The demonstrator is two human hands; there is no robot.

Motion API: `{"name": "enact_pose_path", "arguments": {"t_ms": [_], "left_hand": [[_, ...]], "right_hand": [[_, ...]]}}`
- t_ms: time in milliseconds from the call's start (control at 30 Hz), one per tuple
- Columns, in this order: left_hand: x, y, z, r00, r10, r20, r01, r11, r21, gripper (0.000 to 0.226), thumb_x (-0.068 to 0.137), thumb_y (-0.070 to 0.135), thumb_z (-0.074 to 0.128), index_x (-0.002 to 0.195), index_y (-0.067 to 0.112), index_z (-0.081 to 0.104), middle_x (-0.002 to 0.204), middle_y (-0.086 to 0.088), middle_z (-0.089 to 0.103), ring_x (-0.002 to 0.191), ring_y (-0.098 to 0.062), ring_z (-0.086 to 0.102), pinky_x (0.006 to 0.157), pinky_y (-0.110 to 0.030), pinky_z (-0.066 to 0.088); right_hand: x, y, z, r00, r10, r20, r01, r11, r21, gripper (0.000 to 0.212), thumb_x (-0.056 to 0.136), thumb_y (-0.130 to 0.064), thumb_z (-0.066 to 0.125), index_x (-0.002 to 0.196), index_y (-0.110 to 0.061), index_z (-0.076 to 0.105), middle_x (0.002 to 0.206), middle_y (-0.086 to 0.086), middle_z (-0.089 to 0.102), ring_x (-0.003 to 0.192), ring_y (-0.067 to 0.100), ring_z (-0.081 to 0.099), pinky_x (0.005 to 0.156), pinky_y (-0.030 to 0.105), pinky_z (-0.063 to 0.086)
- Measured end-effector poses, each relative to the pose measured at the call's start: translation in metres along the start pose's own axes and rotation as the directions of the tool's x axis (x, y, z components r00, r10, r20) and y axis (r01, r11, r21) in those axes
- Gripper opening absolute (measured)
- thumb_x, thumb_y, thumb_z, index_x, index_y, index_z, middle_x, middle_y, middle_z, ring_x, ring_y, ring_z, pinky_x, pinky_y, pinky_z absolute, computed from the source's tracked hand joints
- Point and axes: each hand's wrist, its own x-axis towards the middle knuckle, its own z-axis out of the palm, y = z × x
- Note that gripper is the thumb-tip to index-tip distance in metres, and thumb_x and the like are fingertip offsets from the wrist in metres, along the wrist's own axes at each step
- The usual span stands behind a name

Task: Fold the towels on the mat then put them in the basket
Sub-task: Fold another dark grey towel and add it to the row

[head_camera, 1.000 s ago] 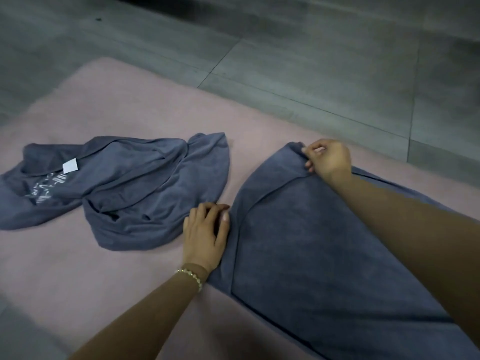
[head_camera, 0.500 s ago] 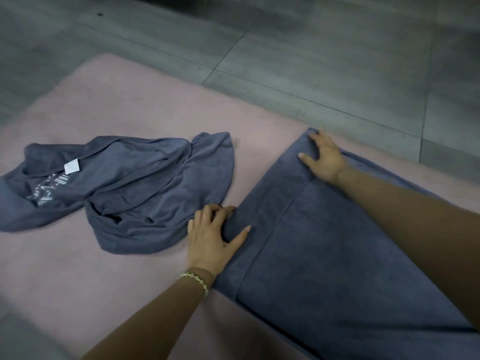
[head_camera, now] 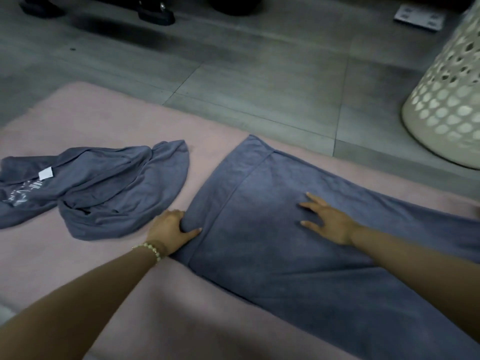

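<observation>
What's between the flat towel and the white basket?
Only a strip of pink mat and grey floor tiles, shown in the head view.

A grey tiled floor (head_camera: 259,81) is lying underneath everything. Black furniture feet (head_camera: 155,15) are standing at its far edge, and a flat white slab (head_camera: 418,18) is lying well right of them.

crumpled towel (head_camera: 98,188) left on mat (head_camera: 78,255) | flat towel (head_camera: 285,242) right | basket (head_camera: 446,100) far right, off mat

Basket (head_camera: 446,100) top beyond right edge; fingertips of left hand (head_camera: 170,231) under towel (head_camera: 259,242).
</observation>
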Motion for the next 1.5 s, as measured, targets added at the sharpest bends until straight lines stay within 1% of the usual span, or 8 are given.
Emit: {"name": "enact_pose_path", "arguments": {"t_ms": [133, 567, 767, 867, 1033, 1167, 1333, 1500], "left_hand": [[-0.027, 0.029, -0.033, 0.954, 0.046, 0.295, 0.081, 0.91, -0.406, 0.045, 0.073, 0.014, 0.08, 0.112, 0.017, 0.057, 0.103, 0.005, 0.065, 0.088, -0.005, 0.061, 0.066, -0.004, 0.044], [-0.066, 0.362, 0.009, 0.79, 0.482, 0.379, 0.087, 0.524, -0.847, 0.038, 0.081, 0.011, 0.071, 0.117, 0.015, 0.06, 0.107, -0.001, 0.069, 0.094, -0.012, 0.066, 0.079, -0.023, 0.055], [-0.118, 0.441, 0.101, 0.61, 0.566, 0.555, 0.151, 0.605, -0.782, 0.033, 0.078, 0.01, 0.075, 0.107, 0.019, 0.063, 0.104, -0.002, 0.07, 0.096, -0.018, 0.066, 0.089, -0.033, 0.053], [-0.13, 0.442, 0.137, 0.56, 0.558, 0.612, 0.155, 0.655, -0.74, 0.056, 0.072, 0.012, 0.08, 0.124, 0.015, 0.058, 0.114, -0.005, 0.068, 0.105, -0.023, 0.065, 0.097, -0.043, 0.05], [-0.138, 0.45, 0.167, 0.556, 0.522, 0.647, 0.219, 0.659, -0.72, 0.056, 0.074, 0.011, 0.077, 0.126, 0.016, 0.057, 0.112, -0.003, 0.069, 0.101, -0.019, 0.065, 0.091, -0.037, 0.053], [-0.144, 0.459, 0.177, 0.577, 0.508, 0.639, 0.201, 0.67, -0.715, 0.054, 0.075, 0.01, 0.077, 0.125, 0.018, 0.059, 0.111, -0.002, 0.069, 0.1, -0.017, 0.066, 0.089, -0.035, 0.054], [-0.142, 0.464, 0.177, 0.639, 0.479, 0.602, 0.223, 0.634, -0.741, 0.044, 0.076, 0.008, 0.075, 0.117, 0.015, 0.062, 0.105, -0.001, 0.069, 0.094, -0.015, 0.066, 0.088, -0.033, 0.054], [-0.134, 0.456, 0.161, 0.723, 0.469, 0.508, 0.245, 0.513, -0.823, 0.032, 0.083, 0.008, 0.068, 0.115, 0.006, 0.062, 0.104, -0.006, 0.069, 0.084, -0.012, 0.067, 0.07, -0.021, 0.057]], "right_hand": [[-0.053, 0.042, -0.012, 0.995, 0.093, 0.048, -0.093, 0.996, -0.001, 0.059, 0.095, -0.039, 0.05, 0.146, -0.019, 0.031, 0.158, 0.001, 0.017, 0.144, 0.016, 0.019, 0.116, 0.022, 0.008], [-0.244, 0.165, -0.051, 0.954, 0.299, 0.008, -0.298, 0.947, 0.12, 0.058, 0.094, -0.037, 0.051, 0.145, -0.019, 0.031, 0.15, -0.006, 0.029, 0.139, 0.012, 0.029, 0.109, 0.012, 0.012], [-0.34, 0.244, -0.02, 0.765, 0.601, -0.232, -0.456, 0.76, 0.463, 0.088, 0.061, -0.069, 0.071, 0.127, -0.014, 0.052, 0.132, 0.007, 0.05, 0.121, 0.024, 0.05, 0.108, 0.029, 0.033], [-0.379, 0.266, -0.004, 0.635, 0.725, -0.266, -0.542, 0.663, 0.516, 0.075, 0.071, -0.036, 0.08, 0.132, -0.008, 0.047, 0.139, 0.014, 0.045, 0.128, 0.031, 0.044, 0.109, 0.036, 0.032], [-0.416, 0.292, 0.019, 0.427, 0.888, -0.174, -0.575, 0.414, 0.706, 0.066, 0.075, -0.021, 0.079, 0.13, -0.002, 0.048, 0.13, 0.017, 0.05, 0.116, 0.028, 0.05, 0.096, 0.034, 0.038], [-0.428, 0.3, 0.034, 0.384, 0.92, -0.081, -0.534, 0.293, 0.793, 0.028, 0.074, -0.019, 0.08, 0.085, -0.003, 0.06, 0.082, 0.007, 0.058, 0.086, 0.025, 0.054, 0.072, 0.033, 0.042], [-0.44, 0.308, 0.045, 0.377, 0.926, 0.02, -0.476, 0.175, 0.862, 0.039, 0.076, -0.011, 0.077, 0.108, 0.003, 0.062, 0.111, 0.002, 0.057, 0.105, 0.023, 0.052, 0.091, 0.028, 0.037], [-0.439, 0.3, 0.025, 0.505, 0.854, -0.128, -0.458, 0.391, 0.798, 0.024, 0.085, -0.015, 0.068, 0.066, -0.004, 0.058, 0.064, 0.002, 0.056, 0.064, 0.012, 0.051, 0.067, 0.026, 0.043]]}}
